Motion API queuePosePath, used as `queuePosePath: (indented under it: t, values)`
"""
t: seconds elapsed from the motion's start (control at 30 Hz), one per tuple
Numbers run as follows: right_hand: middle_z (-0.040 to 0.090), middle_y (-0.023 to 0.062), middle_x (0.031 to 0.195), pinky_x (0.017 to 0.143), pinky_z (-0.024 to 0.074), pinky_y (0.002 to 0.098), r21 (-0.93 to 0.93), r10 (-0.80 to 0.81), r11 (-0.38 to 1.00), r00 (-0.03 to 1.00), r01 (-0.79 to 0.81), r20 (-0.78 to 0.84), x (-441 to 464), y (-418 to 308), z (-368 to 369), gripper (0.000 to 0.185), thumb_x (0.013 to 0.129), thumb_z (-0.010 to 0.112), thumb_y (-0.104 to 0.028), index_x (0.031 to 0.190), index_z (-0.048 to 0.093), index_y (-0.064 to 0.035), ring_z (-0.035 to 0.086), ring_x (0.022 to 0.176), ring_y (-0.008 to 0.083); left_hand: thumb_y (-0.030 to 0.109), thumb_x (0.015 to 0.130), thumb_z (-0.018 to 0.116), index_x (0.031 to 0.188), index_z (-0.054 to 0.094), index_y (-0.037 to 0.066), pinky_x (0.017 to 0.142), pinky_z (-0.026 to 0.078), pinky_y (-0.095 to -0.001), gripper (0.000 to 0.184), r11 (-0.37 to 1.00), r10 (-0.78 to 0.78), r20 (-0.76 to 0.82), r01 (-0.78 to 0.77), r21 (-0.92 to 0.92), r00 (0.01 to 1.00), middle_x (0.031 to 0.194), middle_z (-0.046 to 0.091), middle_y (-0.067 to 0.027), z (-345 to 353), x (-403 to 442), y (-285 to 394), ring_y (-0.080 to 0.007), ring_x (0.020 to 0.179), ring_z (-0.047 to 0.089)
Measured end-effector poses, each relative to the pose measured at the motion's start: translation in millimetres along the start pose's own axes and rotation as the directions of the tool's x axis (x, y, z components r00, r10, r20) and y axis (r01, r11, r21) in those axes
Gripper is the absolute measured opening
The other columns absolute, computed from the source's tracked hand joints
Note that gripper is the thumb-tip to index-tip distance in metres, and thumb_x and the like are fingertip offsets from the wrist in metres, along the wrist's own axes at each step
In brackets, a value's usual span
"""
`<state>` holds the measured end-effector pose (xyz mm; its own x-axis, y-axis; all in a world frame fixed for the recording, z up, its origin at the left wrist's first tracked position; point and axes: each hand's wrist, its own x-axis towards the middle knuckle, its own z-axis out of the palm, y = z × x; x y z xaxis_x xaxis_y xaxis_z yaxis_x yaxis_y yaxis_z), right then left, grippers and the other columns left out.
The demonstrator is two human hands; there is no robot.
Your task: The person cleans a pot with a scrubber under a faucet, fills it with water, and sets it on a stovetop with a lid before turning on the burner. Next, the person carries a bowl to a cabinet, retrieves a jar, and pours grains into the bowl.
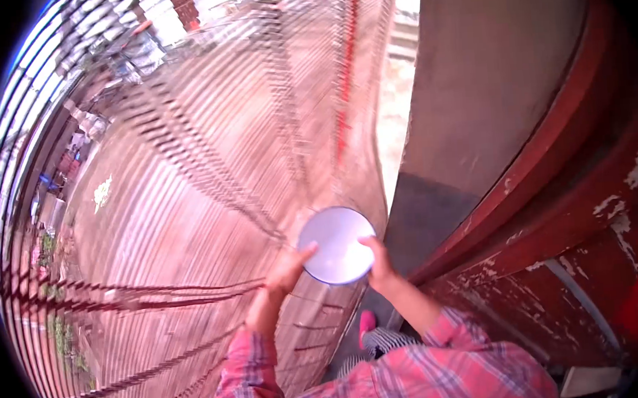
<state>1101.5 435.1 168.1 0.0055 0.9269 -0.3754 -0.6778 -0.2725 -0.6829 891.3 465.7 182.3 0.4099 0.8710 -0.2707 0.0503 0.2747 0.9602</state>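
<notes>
Left hand pinches round white dish at its eight o'clock, right hand pinches at four; peeling red surface toward three.

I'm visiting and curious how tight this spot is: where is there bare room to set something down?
The dark grey floor looks bare between the slatted screen and the peeling red panel. Lower down, the pink shoe crowds it; left hand and right hand hold the white dish before the screen.
</notes>
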Motion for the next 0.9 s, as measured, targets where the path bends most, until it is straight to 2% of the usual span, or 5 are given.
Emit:
queuePosePath:
  t: [0.2,0.3,0.4,0.63,0.9]
  values:
    - [0.062,0.0044,0.091,0.074,0.0486,0.0279,0.023,0.189,0.981,0.980,-0.191,0.065,66,-10,94,0.033,0.078,0.059,-0.029,0.101,0.058,-0.0048,0.061,0.085,0.0156,0.068,0.089,0.019,0.142,0.029,0.005,0.105,0.030,-0.0403,0.083,0.999,0.013,-0.046,-0.015,-0.043,0.999,0.143,0.035,-0.0104,-118,19,57,-0.0258,0.128,0.037]
    - [0.063,0.0042,0.092,0.074,0.0487,0.0278,0.038,0.197,0.979,0.978,-0.200,0.064,107,-8,116,0.034,0.078,0.058,-0.030,0.101,0.058,-0.0055,0.061,0.085,0.0156,0.056,0.091,0.040,0.141,0.031,0.006,0.105,0.031,-0.0401,0.072,0.980,0.105,-0.103,-0.086,0.177,0.989,0.142,0.037,-0.0134,-170,24,91,-0.0268,0.129,0.037]
    - [0.062,0.0044,0.093,0.074,0.0484,0.0282,0.037,0.177,0.983,0.981,-0.180,0.073,143,-16,128,0.034,0.078,0.058,-0.030,0.101,0.057,-0.0059,0.060,0.086,0.0158,0.017,0.077,0.067,0.139,0.035,0.008,0.107,0.029,-0.0408,0.070,0.303,0.533,-0.182,0.015,0.953,0.826,0.140,0.038,-0.0153,-213,21,93,-0.0294,0.131,0.035]
    - [0.060,0.0056,0.096,0.082,0.0458,0.0304,0.121,0.012,0.992,0.995,-0.025,0.102,295,4,128,0.032,0.078,0.057,-0.026,0.102,0.056,-0.0043,0.058,0.092,0.0181,0.029,0.082,0.064,0.142,0.028,0.008,0.108,0.027,-0.0415,0.074,-0.229,0.878,-0.165,0.698,0.679,0.449,0.148,0.027,-0.0085,-327,40,105,-0.0269,0.136,0.027]
    - [0.060,0.0076,0.101,0.086,0.0439,0.0317,0.093,-0.043,0.995,0.999,0.042,0.007,494,18,132,0.037,0.080,0.057,-0.027,0.105,0.056,-0.0011,0.057,0.095,0.0192,0.050,0.087,0.055,0.141,0.028,0.002,0.111,0.016,-0.0429,0.077,-0.161,0.968,0.237,0.931,0.327,0.084,0.146,0.016,-0.0288,-450,195,132,-0.0355,0.138,0.017]
